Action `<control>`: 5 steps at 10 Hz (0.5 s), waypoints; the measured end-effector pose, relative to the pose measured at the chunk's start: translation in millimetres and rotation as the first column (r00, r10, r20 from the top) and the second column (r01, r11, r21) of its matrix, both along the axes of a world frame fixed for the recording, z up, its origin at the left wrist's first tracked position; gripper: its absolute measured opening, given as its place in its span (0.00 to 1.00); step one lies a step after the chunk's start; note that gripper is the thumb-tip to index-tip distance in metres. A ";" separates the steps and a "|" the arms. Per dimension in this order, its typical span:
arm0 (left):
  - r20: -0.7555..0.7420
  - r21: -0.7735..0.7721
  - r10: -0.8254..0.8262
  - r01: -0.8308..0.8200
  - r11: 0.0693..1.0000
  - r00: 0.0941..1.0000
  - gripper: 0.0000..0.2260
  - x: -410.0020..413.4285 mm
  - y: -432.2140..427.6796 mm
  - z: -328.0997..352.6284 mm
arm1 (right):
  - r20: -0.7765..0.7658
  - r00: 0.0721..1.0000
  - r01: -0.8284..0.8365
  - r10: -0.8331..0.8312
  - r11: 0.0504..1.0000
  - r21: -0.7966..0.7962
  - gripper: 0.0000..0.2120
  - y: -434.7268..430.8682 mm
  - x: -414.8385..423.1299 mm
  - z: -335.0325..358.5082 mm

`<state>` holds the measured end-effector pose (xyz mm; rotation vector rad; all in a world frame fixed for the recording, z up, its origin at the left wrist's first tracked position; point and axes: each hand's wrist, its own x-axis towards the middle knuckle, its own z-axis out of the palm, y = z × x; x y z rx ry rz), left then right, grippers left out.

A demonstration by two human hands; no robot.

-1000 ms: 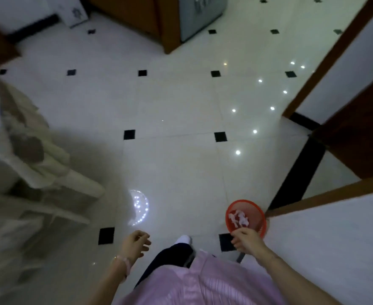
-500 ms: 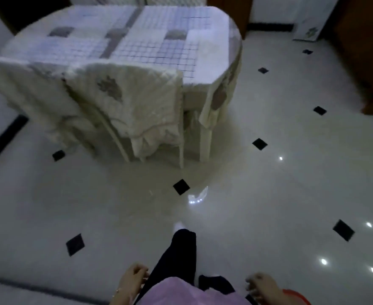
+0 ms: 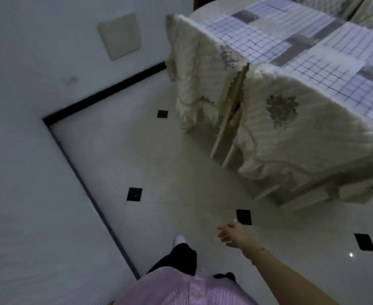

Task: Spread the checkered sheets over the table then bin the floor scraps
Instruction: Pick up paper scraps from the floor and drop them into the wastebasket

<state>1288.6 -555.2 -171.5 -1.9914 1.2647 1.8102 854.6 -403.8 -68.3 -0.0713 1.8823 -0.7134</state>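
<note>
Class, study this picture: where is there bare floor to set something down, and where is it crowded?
Bare floor lies between the wall and the covered chairs, and ahead of the right hand. Crowded: beneath the chairs, where legs and hanging covers fill the space.

The right hand (image 3: 236, 235) reaches out in front of the person, fingers loose, holding nothing, over the pale tiled floor (image 3: 159, 155). A black inset tile (image 3: 244, 216) lies just beyond it. Farther ahead and to its right, the near chair (image 3: 291, 133) and far chair (image 3: 194, 69), both draped in cream covers, stand against the surface (image 3: 204, 9), where the checkered sheets (image 3: 269, 42) lie spread. Well to its left, a white wall (image 3: 27, 161) meets black skirting (image 3: 106, 93).
</note>
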 end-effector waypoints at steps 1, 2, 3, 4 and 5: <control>0.039 -0.020 0.066 -0.065 0.998 0.997 0.06 -47.8 -2.3 18.1 | -0.001 0.998 -0.057 0.057 0.997 0.056 0.07 -34.0 -5.7 -6.8; 0.172 0.049 0.332 -0.345 0.937 0.927 0.06 -112.9 -75.8 73.8 | -0.019 0.992 -0.121 0.125 0.983 0.140 0.07 -57.1 -18.3 -13.5; -0.065 -0.020 0.336 -0.338 0.941 0.940 0.06 -158.3 -135.9 100.9 | -0.037 0.956 -0.277 0.292 0.933 0.228 0.12 -86.9 -39.9 -18.8; -0.184 -0.165 0.318 -0.348 0.923 0.930 0.08 -193.8 -222.2 114.9 | -0.190 0.956 -0.197 0.222 0.970 0.143 0.07 -136.8 -60.0 -29.9; -0.230 -0.207 0.333 -0.380 0.901 0.914 0.08 -219.7 -302.9 109.0 | -0.193 0.887 -0.367 0.418 0.895 0.251 0.12 -207.1 -74.1 -37.8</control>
